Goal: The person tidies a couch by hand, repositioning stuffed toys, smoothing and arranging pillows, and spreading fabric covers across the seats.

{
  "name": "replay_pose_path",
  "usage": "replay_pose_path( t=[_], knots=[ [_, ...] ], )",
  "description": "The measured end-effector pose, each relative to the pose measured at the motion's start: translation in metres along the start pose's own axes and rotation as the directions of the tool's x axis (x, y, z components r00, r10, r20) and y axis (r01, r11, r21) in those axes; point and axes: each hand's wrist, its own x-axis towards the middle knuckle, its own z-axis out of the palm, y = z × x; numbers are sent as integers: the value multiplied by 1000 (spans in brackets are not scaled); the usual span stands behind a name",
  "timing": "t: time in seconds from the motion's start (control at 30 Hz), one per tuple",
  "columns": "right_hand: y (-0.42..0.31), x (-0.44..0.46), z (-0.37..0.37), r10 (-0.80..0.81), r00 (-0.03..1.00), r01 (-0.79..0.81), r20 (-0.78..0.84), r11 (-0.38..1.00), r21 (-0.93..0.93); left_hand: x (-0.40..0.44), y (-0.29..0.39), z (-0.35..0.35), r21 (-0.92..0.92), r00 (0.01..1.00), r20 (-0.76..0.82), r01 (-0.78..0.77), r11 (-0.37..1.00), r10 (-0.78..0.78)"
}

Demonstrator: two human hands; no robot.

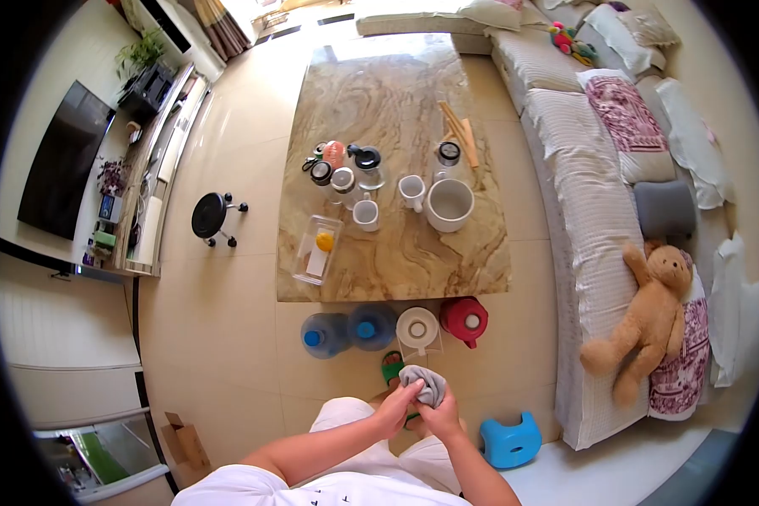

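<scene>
A bunched grey cloth (pixel 424 384) is held between my two hands, above my lap and in front of the marble-patterned table (pixel 371 270). My left hand (pixel 399 406) grips its left side with the fingers closed. On the right side, my right hand (pixel 440 413) is also closed on it. Two white mugs (pixel 366 214), a large white pot (pixel 449 206), several lidded bottles (pixel 368 167) and a clear tray (pixel 315 253) with a yellow item stand on the table.
Blue water bottles (pixel 325 336), a white kettle (pixel 417 327) and a red kettle (pixel 465 322) stand at the table's near edge. A blue stool (pixel 511 442) is at the lower right, a black stool (pixel 210 216) at left, a sofa (pixel 565 253) at right.
</scene>
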Motion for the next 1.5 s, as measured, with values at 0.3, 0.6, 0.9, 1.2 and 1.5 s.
replay_pose_path(
  t=[0.3,0.6,0.9,1.2,1.5],
  knots=[
    [58,168,-60,-63,987,38,-148,985,-168,55,61,-62,-61,907,-396,-182,981,143],
    [13,427,-167,53,976,-157,-209,840,-519,179,121,-96,128,835,-427,-326,937,348],
    [-22,478,-161,294,953,-53,70,390,-919,349,229,-5,175,766,-185,-591,788,616],
    [-17,496,-165,159,961,110,224,525,-844,405,254,1,91,741,-188,-640,763,645],
    [1,482,-147,36,980,134,196,609,-782,408,274,0,65,740,-201,-644,763,642]
  ],
)
